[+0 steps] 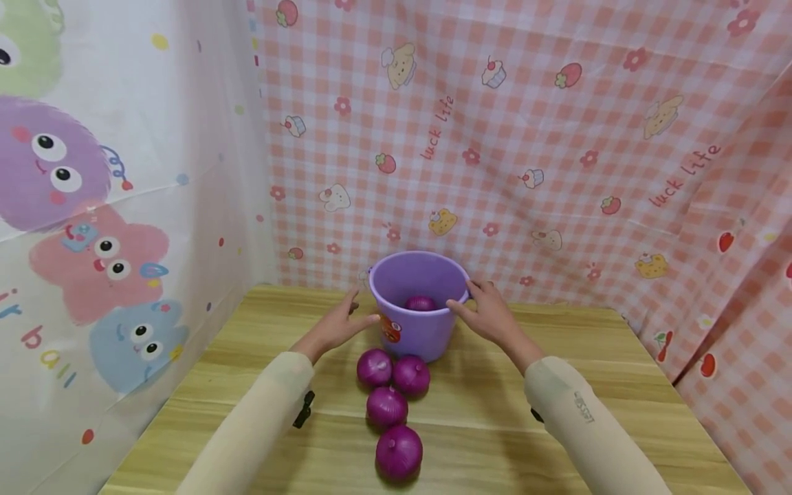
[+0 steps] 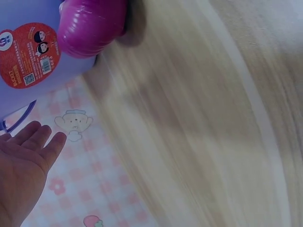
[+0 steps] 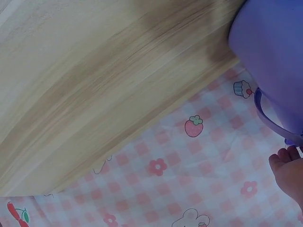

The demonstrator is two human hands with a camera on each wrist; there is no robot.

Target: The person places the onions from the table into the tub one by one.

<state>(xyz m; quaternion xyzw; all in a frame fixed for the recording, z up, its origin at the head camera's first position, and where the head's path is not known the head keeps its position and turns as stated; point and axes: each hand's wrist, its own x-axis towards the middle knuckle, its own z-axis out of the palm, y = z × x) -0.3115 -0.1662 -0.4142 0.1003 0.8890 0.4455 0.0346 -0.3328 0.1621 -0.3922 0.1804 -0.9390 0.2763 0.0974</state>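
Observation:
A purple bucket (image 1: 416,333) stands upright on the wooden table, with a red onion (image 1: 421,303) visible inside it. My right hand (image 1: 491,316) grips the bucket's right rim, thumb over the edge and fingers beside the handle joint. In the right wrist view, its curled fingers are right by the bucket's handle (image 3: 272,124). To the left of the bucket, my left hand (image 1: 337,326) has its fingers spread and holds nothing; its thumb tip is close to the bucket wall. Several red onions (image 1: 399,452) lie in front of the bucket, the farthest ones close to its base.
The wooden table (image 1: 594,412) reaches back to a pink checked cloth (image 1: 544,137) hanging behind it. A white cartoon-print curtain (image 1: 210,172) hangs along the left side. The bucket has a red label (image 2: 31,56) on its front.

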